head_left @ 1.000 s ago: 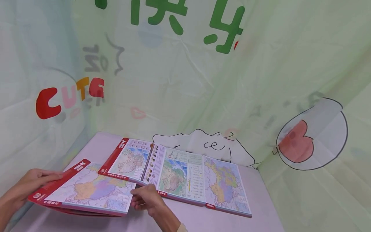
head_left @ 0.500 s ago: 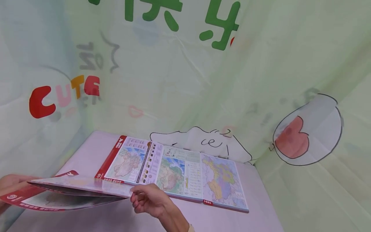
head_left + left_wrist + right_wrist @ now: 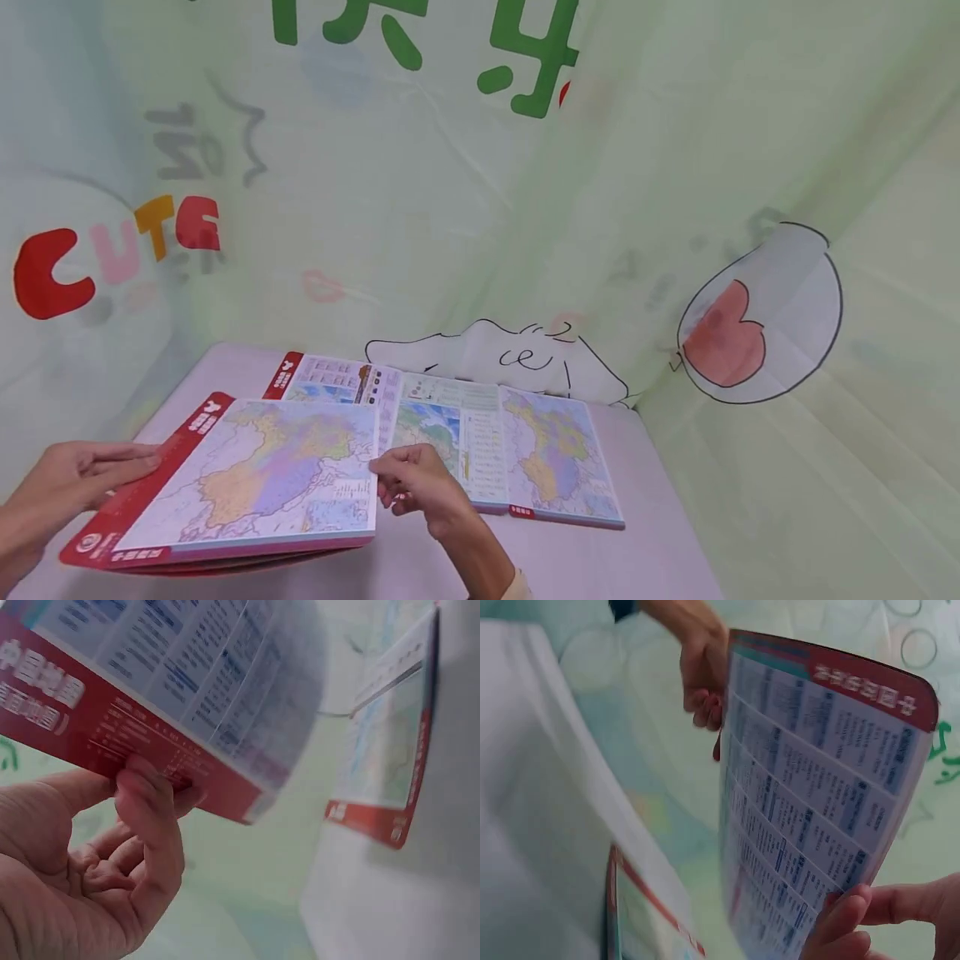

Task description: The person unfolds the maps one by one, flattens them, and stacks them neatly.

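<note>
Both hands hold a folded map (image 3: pixel 288 471) with a red border strip, raised over the table at front left in the head view. Its coloured map face is turned up, and its red lower layers show beneath. My left hand (image 3: pixel 93 479) pinches the red strip. In the left wrist view, my left hand (image 3: pixel 112 855) grips that red margin below printed columns of text. At the opposite edge, my right hand (image 3: pixel 423 487) pinches the white margin between thumb and fingers. The right wrist view shows my right hand (image 3: pixel 870 919) at the edge of the text-covered back (image 3: pixel 795 780).
Behind the held map, a row of map panels (image 3: pixel 558 454) lies across the pale table (image 3: pixel 570 558). The held map overlaps its left end, where a red-edged panel (image 3: pixel 322 375) shows. A printed cloth backdrop (image 3: pixel 450 208) closes off the back and sides.
The held map tipped nearly edge-on with its layers gaping, then its map face came up toward the head camera. Both hands still hold it. The head view has shifted to the right.
</note>
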### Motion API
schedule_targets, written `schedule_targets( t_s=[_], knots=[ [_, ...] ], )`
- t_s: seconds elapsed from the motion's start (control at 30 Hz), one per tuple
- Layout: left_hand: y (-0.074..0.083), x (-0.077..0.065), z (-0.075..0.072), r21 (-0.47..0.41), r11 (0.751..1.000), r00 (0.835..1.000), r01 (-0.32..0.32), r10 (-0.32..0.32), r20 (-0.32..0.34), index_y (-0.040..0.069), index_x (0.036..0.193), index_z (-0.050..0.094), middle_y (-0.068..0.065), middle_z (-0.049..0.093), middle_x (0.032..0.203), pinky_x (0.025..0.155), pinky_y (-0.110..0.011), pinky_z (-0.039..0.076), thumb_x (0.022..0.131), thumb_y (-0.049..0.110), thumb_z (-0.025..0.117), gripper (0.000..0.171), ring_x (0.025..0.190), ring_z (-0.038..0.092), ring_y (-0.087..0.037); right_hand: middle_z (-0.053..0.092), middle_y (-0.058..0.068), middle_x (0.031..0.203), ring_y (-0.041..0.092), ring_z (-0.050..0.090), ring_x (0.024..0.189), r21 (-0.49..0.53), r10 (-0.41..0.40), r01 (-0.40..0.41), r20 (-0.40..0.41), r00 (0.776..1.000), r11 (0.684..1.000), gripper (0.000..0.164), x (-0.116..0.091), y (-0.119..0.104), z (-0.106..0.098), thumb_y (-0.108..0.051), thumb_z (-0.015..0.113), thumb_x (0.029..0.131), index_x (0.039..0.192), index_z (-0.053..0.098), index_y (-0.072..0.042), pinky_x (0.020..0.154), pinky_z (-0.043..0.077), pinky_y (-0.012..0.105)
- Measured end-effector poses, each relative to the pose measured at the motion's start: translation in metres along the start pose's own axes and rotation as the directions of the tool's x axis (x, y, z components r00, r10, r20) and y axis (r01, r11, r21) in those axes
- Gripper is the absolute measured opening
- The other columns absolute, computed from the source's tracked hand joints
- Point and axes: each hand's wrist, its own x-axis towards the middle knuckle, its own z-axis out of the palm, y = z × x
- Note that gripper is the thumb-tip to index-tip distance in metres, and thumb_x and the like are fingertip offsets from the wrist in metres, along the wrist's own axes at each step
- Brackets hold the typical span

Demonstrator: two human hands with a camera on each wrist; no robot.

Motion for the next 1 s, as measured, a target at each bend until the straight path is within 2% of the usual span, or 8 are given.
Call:
schedule_targets(
  t_s=[0.07, 0.17, 0.23, 0.5, 0.6, 0.7, 0.87, 1.0],
  knots=[
    [0.012, 0.008, 0.016, 0.075, 0.990, 0.990, -0.119, 0.124, -0.063, -0.015, 0.158, 0.039, -0.026, 0.079, 0.118, 0.074, -0.032, 0.067, 0.107, 0.045, 0.067, 0.084, 0.083, 0.075, -0.009, 0.066, -0.005, 0.068, 0.008, 0.059, 0.061, -0.071, -0.045, 0.039, -0.080, 0.996, 0.997, 0.020, 0.003, 0.003, -0.013, -0.021, 0.071, 0.101, 0.092, 0.077, -0.005, 0.056, 0.050, 0.018],
    [0.027, 0.023, 0.037, 0.125, 0.950, 0.949, -0.288, 0.300, -0.097, -0.015, 0.153, 0.049, -0.027, 0.079, 0.122, 0.070, -0.028, 0.064, 0.107, 0.039, 0.068, 0.074, 0.081, 0.072, -0.004, 0.073, 0.001, 0.079, 0.011, 0.064, 0.066, -0.140, -0.115, 0.089, -0.193, 0.974, 0.986, 0.024, 0.008, 0.006, -0.032, -0.021, 0.070, 0.103, 0.104, 0.079, 0.001, 0.060, 0.054, 0.021],
    [0.036, 0.035, 0.050, 0.108, 0.927, 0.924, -0.360, 0.370, -0.097, -0.015, 0.150, 0.053, -0.027, 0.079, 0.121, 0.068, -0.030, 0.064, 0.107, 0.036, 0.070, 0.069, 0.081, 0.072, -0.004, 0.076, 0.004, 0.086, 0.013, 0.065, 0.069, -0.180, -0.158, 0.111, -0.272, 0.949, 0.977, 0.026, 0.010, 0.006, -0.044, -0.020, 0.070, 0.103, 0.109, 0.079, 0.004, 0.063, 0.056, 0.023],
    [0.058, 0.090, 0.113, 0.090, 0.869, 0.859, -0.486, 0.495, -0.130, -0.016, 0.138, 0.065, -0.032, 0.078, 0.118, 0.065, -0.028, 0.063, 0.100, 0.022, 0.081, 0.056, 0.086, 0.076, -0.017, 0.068, 0.007, 0.075, 0.014, 0.057, 0.066, -0.362, -0.279, 0.084, -0.527, 0.803, 0.928, 0.015, 0.032, 0.026, -0.081, -0.010, 0.076, 0.099, 0.098, 0.081, 0.005, 0.060, 0.050, 0.022],
    [0.059, 0.110, 0.136, 0.069, 0.871, 0.860, -0.487, 0.491, -0.139, -0.016, 0.134, 0.067, -0.031, 0.078, 0.112, 0.063, -0.026, 0.062, 0.098, 0.016, 0.082, 0.051, 0.083, 0.077, -0.021, 0.067, 0.007, 0.073, 0.014, 0.056, 0.066, -0.415, -0.309, 0.052, -0.582, 0.752, 0.909, 0.013, 0.043, 0.038, -0.092, -0.008, 0.077, 0.096, 0.093, 0.082, 0.004, 0.059, 0.047, 0.024],
    [0.058, 0.129, 0.157, 0.047, 0.891, 0.880, -0.451, 0.453, -0.147, -0.016, 0.133, 0.068, -0.029, 0.079, 0.109, 0.063, -0.027, 0.062, 0.098, 0.013, 0.081, 0.047, 0.079, 0.075, -0.021, 0.068, 0.007, 0.074, 0.015, 0.056, 0.068, -0.440, -0.317, 0.012, -0.627, 0.711, 0.898, 0.011, 0.052, 0.048, -0.103, -0.007, 0.079, 0.093, 0.089, 0.082, 0.003, 0.061, 0.044, 0.026],
    [0.056, 0.152, 0.186, 0.015, 0.928, 0.913, -0.373, 0.370, -0.173, -0.014, 0.134, 0.069, -0.026, 0.078, 0.104, 0.063, -0.030, 0.062, 0.100, 0.014, 0.078, 0.045, 0.074, 0.072, -0.020, 0.070, 0.010, 0.079, 0.018, 0.059, 0.070, -0.439, -0.284, -0.056, -0.668, 0.688, 0.897, 0.010, 0.067, 0.071, -0.119, -0.007, 0.082, 0.095, 0.092, 0.082, 0.002, 0.062, 0.047, 0.027],
    [0.059, 0.161, 0.203, 0.028, 0.935, 0.916, -0.353, 0.352, -0.191, -0.015, 0.130, 0.070, -0.028, 0.079, 0.104, 0.064, -0.030, 0.061, 0.099, 0.012, 0.078, 0.042, 0.076, 0.074, -0.022, 0.072, 0.011, 0.081, 0.018, 0.061, 0.070, -0.438, -0.273, -0.088, -0.693, 0.667, 0.895, 0.010, 0.078, 0.088, -0.133, -0.007, 0.082, 0.094, 0.092, 0.083, 0.003, 0.061, 0.048, 0.025]
  ],
)
